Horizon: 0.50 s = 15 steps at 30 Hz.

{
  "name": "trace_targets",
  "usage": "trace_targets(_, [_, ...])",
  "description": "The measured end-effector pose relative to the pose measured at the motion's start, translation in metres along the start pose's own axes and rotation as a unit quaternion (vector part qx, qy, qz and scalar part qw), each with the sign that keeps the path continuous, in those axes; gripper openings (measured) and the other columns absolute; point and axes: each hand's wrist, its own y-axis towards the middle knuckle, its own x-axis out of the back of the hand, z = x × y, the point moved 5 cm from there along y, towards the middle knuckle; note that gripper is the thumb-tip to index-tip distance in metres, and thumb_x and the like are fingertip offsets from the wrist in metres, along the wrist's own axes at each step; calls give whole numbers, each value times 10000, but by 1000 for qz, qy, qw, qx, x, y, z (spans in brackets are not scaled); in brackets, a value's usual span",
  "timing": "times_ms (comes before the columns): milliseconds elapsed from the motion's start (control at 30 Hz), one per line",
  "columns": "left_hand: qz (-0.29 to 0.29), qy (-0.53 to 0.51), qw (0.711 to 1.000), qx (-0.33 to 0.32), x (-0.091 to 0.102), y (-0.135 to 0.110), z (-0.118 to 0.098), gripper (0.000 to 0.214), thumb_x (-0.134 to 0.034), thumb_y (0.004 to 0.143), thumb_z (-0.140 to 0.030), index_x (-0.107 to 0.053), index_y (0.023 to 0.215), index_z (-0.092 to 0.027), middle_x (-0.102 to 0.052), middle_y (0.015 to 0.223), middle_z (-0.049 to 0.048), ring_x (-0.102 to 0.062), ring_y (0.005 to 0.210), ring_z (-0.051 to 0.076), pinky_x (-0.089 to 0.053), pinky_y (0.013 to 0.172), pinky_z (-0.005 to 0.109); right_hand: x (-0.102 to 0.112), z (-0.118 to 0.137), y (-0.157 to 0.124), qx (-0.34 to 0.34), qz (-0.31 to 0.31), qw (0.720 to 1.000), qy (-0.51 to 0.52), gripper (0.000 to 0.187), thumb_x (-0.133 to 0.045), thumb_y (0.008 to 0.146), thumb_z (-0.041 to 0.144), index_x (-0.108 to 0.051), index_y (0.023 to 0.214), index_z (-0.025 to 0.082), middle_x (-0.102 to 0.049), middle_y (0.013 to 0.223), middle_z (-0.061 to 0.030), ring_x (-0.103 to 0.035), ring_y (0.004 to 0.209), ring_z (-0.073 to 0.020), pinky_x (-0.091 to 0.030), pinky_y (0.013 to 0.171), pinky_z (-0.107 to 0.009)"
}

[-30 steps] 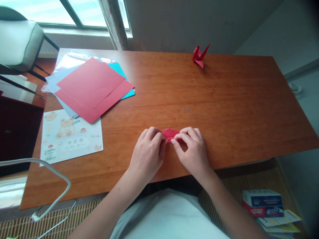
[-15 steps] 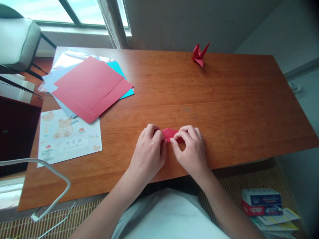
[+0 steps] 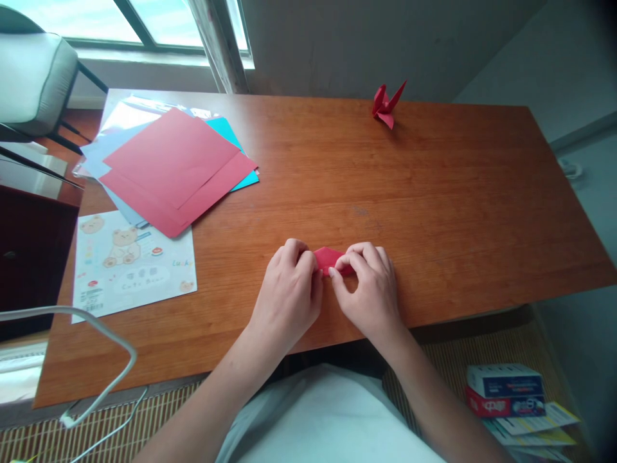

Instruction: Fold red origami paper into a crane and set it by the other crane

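Observation:
A small piece of folded red paper [image 3: 327, 258] is held between my two hands, just above or on the wooden table [image 3: 448, 212]. My left hand [image 3: 290, 283] is closed on its left end, fingers curled over the edge. On the other side, my right hand [image 3: 369, 283] pinches the paper's right part between thumb and forefinger. Both hands hide the ends of the paper, and its finer folds are too small to make out. A finished red paper crane [image 3: 385, 108] stands near the table's far edge.
Red sheets [image 3: 176, 167] lie over pale blue and turquoise paper [image 3: 245, 182] at the left. Closer to me is a printed bear card [image 3: 137, 263]. A white bent tube [image 3: 116, 344] crosses the near left corner. Boxes [image 3: 505, 389] stand low at the right.

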Motion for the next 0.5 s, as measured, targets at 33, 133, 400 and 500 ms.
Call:
trace_targets(33, [0, 2, 1000, -1, 0, 0, 0, 136, -467, 913, -140, -510, 798, -196, -532, 979, 90, -521, 853, 211, -489, 765, 356, 0, 0, 0, 0, 0, 1000, 0, 86, -653, 842, 238, -591, 784, 223, -605, 967, -64, -535, 921, -251, -430, 839, -402])
trace_targets(133, [1, 5, 1000, -1, 0, 0, 0, 140, -465, 911, -133, -512, 795, -196, -530, 976, 92, -517, 853, 212, -489, 765, 359, 0, 0, -1, 3, -4, 1000, 2, 82, -651, 841, 236, -590, 786, 228, -604, 968, -68, -530, 921, -256, -427, 835, -408])
trace_targets(400, [8, 11, 1000, 3, -1, 0, -1, 134, -466, 914, -145, -523, 801, -190, -535, 979, 100, -508, 845, 218, -488, 764, 371, 1, 0, -2, 8, -10, 1000, 0, 76, -650, 839, 232, -594, 788, 234, -602, 972, -69, -525, 917, -257, -424, 827, -410])
trace_targets(500, [13, 14, 1000, 5, -2, 0, -1, 131, -468, 912, -144, -525, 804, -190, -530, 979, 99, -511, 852, 221, -485, 775, 372, 1, 0, -1, 4, -2, 1000, -5, 72, -650, 842, 236, -597, 793, 232, -603, 974, -68, -530, 921, -256, -424, 826, -405])
